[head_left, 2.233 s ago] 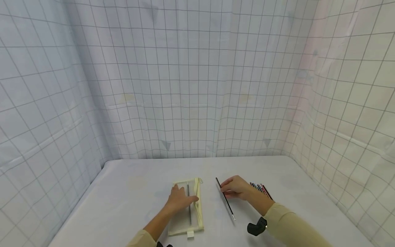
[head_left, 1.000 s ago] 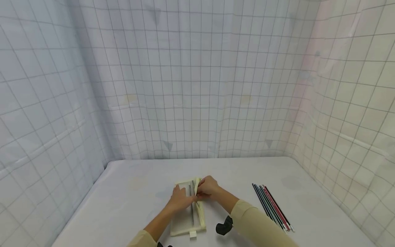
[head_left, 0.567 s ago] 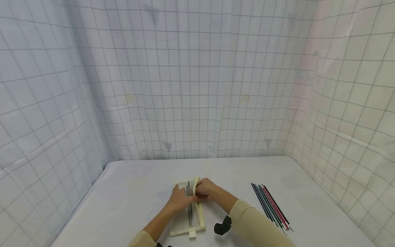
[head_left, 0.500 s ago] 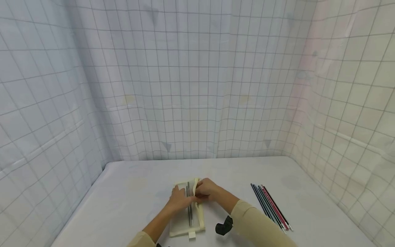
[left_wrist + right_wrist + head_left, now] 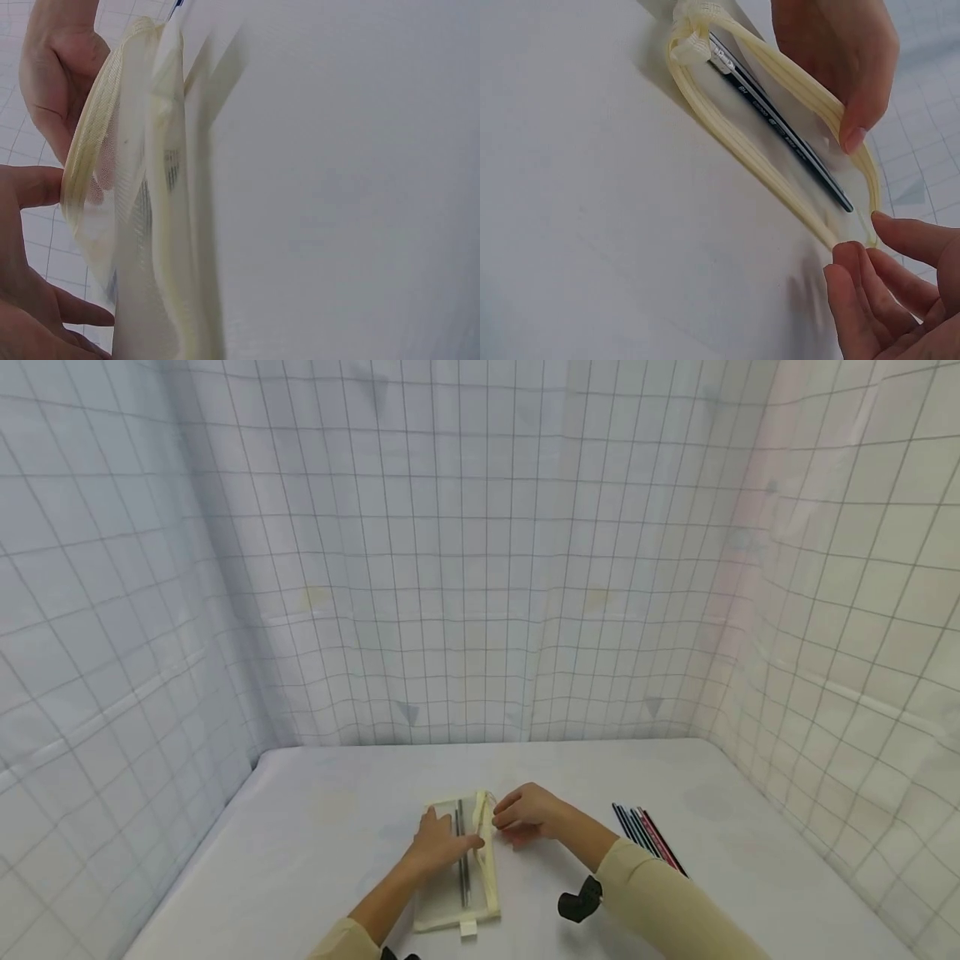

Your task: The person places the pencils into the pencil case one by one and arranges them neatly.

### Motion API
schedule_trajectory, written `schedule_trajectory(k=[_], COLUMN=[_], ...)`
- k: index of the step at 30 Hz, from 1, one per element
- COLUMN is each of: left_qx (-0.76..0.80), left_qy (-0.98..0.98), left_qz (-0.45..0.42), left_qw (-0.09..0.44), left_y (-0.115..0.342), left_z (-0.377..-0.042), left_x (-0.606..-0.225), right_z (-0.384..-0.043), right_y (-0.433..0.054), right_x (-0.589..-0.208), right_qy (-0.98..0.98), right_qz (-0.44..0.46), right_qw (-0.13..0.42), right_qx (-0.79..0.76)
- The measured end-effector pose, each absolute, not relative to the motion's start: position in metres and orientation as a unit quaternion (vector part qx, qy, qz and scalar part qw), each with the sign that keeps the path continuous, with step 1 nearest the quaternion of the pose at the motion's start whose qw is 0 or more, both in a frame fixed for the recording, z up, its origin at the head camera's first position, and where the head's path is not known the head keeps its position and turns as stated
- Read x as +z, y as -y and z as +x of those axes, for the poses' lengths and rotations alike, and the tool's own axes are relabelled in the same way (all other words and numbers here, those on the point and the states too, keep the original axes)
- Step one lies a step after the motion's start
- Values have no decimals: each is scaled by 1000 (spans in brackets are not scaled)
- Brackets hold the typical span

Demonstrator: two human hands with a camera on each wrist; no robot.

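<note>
A see-through pencil case (image 5: 438, 910) with cream edging lies on the table, its zipper parted. Inside it are two dark pencils (image 5: 774, 126), side by side. My left hand (image 5: 435, 845) rests spread on the case; its thumb presses the zipper edge (image 5: 810, 88), which bows outward. Just right of the case is my right hand (image 5: 532, 810), with loosely bent fingers and nothing visible in them. In the right wrist view, the right fingertips (image 5: 847, 255) are close to the far end of the opening; whether they touch it I cannot tell.
Several pencils (image 5: 651, 839), dark, bluish and red, lie in a row at the right, partly hidden by the right sleeve (image 5: 667, 893). A white tab (image 5: 468, 929) sticks out from the case's near end. Gridded white curtains (image 5: 480, 610) enclose the table (image 5: 315, 827).
My right hand carried a black pencil left to the case, slid it in beside the first pencil, let go, and has drawn back to the right. The left hand has stayed on the case.
</note>
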State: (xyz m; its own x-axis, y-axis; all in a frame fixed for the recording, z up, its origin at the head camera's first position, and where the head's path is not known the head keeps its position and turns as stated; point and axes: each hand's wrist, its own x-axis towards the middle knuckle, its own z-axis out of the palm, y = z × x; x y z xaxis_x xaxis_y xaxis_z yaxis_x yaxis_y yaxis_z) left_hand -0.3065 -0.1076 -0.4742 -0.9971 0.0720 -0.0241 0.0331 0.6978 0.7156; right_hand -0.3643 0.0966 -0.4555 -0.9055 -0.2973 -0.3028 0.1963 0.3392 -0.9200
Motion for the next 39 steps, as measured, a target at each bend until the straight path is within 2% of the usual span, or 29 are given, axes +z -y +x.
schedule_trajectory(k=[24,39], left_qx=[401,392], left_qy=[-915,-919], left_qz=[40,38], left_qw=[19,27], left_y=[110,109], left_z=[-306,-308], left_x=[-475,-475], right_z=[-362,-362], right_y=[-156,-209], right_x=[-435,-439], right_qy=[-814,-812], right_qz=[4,37], right_qw=[184,164], right_qx=[-551,-559])
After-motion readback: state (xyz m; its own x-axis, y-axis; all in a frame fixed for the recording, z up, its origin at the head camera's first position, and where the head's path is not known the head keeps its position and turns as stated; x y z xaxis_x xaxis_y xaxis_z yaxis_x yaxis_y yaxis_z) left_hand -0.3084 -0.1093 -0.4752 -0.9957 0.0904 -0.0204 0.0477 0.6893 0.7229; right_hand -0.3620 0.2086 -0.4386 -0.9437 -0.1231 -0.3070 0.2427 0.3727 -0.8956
